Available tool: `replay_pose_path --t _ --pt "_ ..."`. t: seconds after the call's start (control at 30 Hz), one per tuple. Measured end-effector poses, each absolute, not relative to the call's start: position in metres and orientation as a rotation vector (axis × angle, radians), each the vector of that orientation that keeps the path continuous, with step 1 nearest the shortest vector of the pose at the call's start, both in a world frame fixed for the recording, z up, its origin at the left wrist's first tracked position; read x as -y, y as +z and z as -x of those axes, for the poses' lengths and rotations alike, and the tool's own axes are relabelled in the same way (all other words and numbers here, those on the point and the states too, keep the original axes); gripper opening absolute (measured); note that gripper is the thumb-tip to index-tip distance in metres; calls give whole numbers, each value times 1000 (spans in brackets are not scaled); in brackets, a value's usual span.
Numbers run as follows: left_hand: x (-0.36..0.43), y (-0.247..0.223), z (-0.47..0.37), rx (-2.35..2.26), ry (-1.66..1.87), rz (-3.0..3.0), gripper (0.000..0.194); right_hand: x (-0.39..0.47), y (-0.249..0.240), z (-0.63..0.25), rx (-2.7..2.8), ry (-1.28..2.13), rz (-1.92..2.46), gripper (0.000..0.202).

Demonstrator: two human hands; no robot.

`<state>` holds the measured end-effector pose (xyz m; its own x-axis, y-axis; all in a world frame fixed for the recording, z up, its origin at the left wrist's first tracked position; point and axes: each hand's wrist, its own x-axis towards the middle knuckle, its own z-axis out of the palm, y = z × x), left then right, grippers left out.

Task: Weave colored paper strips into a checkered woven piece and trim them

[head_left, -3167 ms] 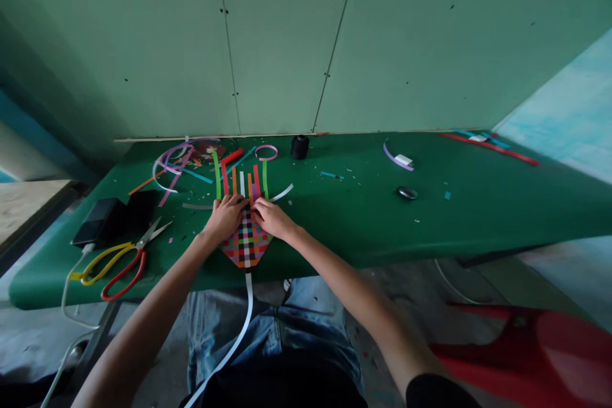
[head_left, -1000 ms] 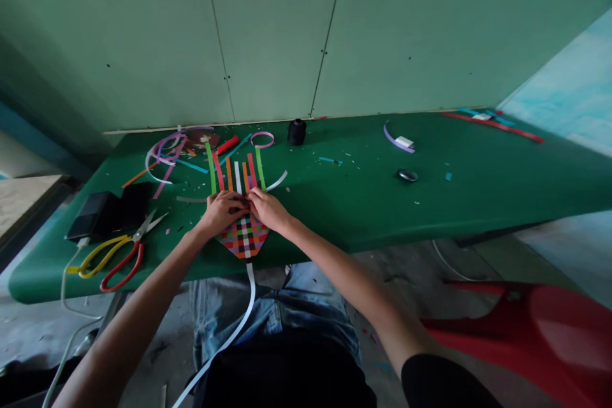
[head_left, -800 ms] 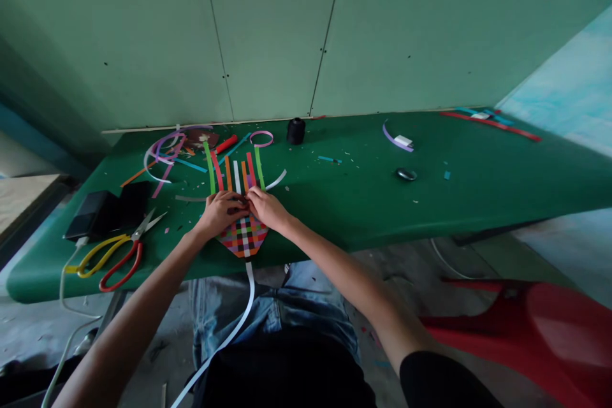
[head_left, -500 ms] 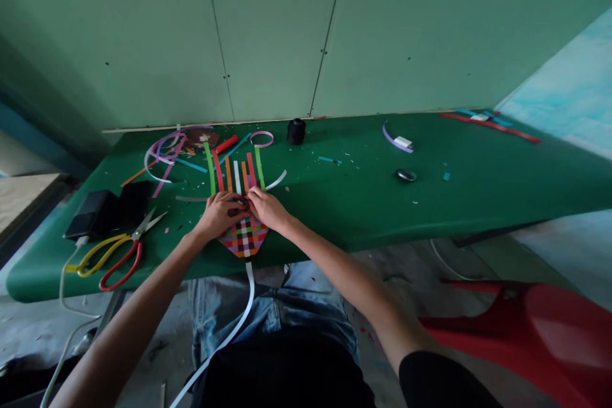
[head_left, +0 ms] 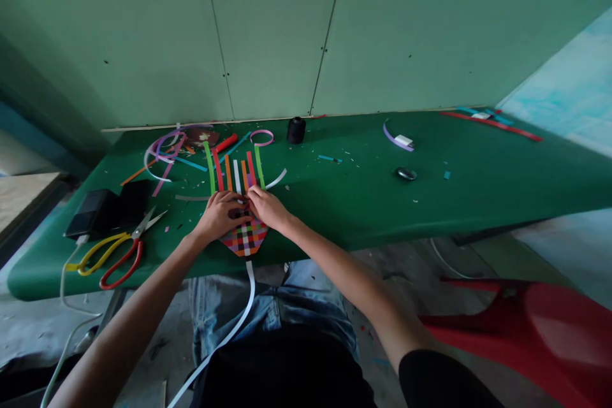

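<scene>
A multicoloured checked weave (head_left: 245,243) is laid on the green table (head_left: 354,217) near its front edge, in front of the person. Its pointed end is turned toward the person, and loose strips (head_left: 236,175) in green, red, orange and white are fanned out at the far end. Its middle is covered by both hands. The left hand (head_left: 220,213) is rested on its left part with fingers bent; the right hand (head_left: 266,207) is placed on its right part, fingertips brought close to the left's. Whether a strip is pinched by either hand cannot be told, as the fingertips are hidden or too small. A white strap (head_left: 251,293) is hung from the pointed end over the lap.

To the left, open scissors (head_left: 138,240) are laid beside a black box (head_left: 93,213). Beyond the weave, a red handle (head_left: 227,143), a pink ring (head_left: 262,145) and a black spool (head_left: 296,131) are seen. Farther right, a shiny dark oval (head_left: 406,173) is set below a curved purple strip (head_left: 393,139).
</scene>
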<state>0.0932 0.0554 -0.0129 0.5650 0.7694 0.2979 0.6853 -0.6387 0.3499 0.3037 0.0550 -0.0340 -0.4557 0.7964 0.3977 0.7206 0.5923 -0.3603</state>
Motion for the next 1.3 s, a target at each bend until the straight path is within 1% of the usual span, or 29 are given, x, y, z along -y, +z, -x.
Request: replay_pose_path --t 0.1,0.3,0.6,0.77,0.97,1.03,1.17,1.3 --pt "-51 -11 -94 -1240 629 -2600 33 -55 -35 -304 2293 178 1191 16" --pt "-42 -10 -94 -1274 588 -2583 43 -56 -35 -304 2291 169 1200 18" --pt "-35 -15 -91 -1276 532 -2615 66 -55 -34 -304 2294 199 1193 16" --pt "-30 -11 -91 -1284 507 -2641 73 -55 -34 -303 2277 201 1183 17" --pt "-20 -9 -87 -1247 492 -2708 89 -49 -25 -312 2120 345 1112 14" --pt "-19 -6 -85 -1220 518 -2712 85 -44 -21 -319 2042 397 1081 14" --pt "-21 2 -91 -1211 595 -2685 59 -34 -11 -336 1901 422 1077 15" --pt "-30 0 -109 -1307 632 -2630 54 -30 0 -342 1768 353 1122 15"
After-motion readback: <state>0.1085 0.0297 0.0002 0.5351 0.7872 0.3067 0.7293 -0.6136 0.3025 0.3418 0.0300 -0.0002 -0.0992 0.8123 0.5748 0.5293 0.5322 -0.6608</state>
